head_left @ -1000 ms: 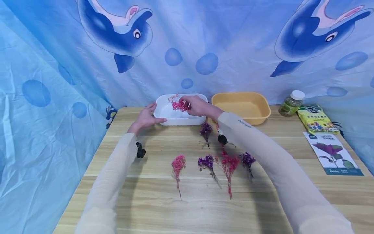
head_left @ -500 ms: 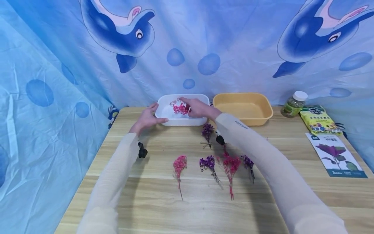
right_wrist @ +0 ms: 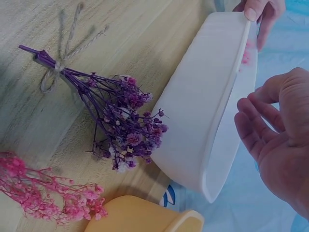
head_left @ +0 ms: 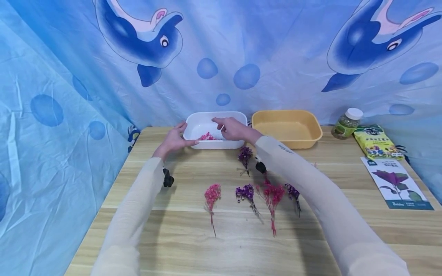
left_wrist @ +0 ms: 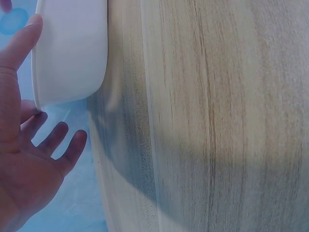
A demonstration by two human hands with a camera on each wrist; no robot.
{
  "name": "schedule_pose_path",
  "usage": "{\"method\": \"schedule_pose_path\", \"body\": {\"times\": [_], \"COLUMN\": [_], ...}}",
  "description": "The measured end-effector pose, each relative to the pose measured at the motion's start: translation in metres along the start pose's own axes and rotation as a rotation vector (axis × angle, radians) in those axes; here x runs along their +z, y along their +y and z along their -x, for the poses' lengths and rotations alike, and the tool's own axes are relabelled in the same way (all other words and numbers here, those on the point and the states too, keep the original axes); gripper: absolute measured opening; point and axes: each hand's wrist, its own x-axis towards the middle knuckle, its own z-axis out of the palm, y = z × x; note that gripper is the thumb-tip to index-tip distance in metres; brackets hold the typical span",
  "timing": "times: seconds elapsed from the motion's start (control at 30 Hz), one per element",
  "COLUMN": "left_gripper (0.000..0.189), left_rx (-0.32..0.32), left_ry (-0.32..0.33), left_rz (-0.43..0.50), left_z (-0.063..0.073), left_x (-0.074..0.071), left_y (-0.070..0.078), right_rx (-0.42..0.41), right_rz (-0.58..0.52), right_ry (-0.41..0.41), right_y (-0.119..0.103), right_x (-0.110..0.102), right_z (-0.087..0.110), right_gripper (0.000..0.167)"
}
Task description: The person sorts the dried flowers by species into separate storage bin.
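Observation:
A white plastic basin (head_left: 221,145) stands against the curtain at the table's back edge. My left hand (head_left: 173,139) spans its left front corner, thumb on the rim and fingers at the end wall; the left wrist view shows the fingers spread. Pink dried flowers (head_left: 207,136) lie inside, partly hidden by the front wall. Over the basin's right half hovers my right hand (head_left: 235,128), index finger extended and the others loosely bent, holding nothing. In the right wrist view, a twine-tied bunch of purple dried flowers (right_wrist: 128,125) lies just outside the basin.
A yellow basin (head_left: 286,144) is right of the white one. Across the table lie pink bunches (head_left: 212,193), another pink bunch (head_left: 272,195), and purple bunches (head_left: 246,191). Far right are a lidded jar (head_left: 347,123), a yellow packet (head_left: 376,142) and a printed card (head_left: 397,184).
My right hand has let go of the pink flowers, which dropped into the white basin towards its front wall. My left hand stays at the basin's corner.

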Motion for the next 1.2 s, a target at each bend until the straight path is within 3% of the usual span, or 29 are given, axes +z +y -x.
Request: {"method": "schedule_pose_path", "body": {"times": [0.33,0.63,0.93,1.2], "left_gripper": [0.109,0.11,0.111,0.112], "left_rx": [0.008,0.007,0.006,-0.001], "left_ry": [0.002,0.005,0.003,-0.004], "left_rz": [0.016,0.025,0.022,0.033], "left_z": [0.002,0.003,0.002,0.002], "left_x": [0.0,0.0,0.001,0.0], "left_y": [0.0,0.001,0.0,-0.001], "right_rx": [0.007,0.249,0.414,0.426], "right_rz": [-0.08,-0.221,-0.285,-0.306], "right_ry": [0.169,0.311,0.26,0.263], "right_y": [0.003,0.0,0.0,0.007], "right_x": [-0.006,-0.007,-0.001,0.017], "right_z": [0.031,0.085,0.145,0.175], "right_gripper": [0.052,0.046,0.054,0.063]}}
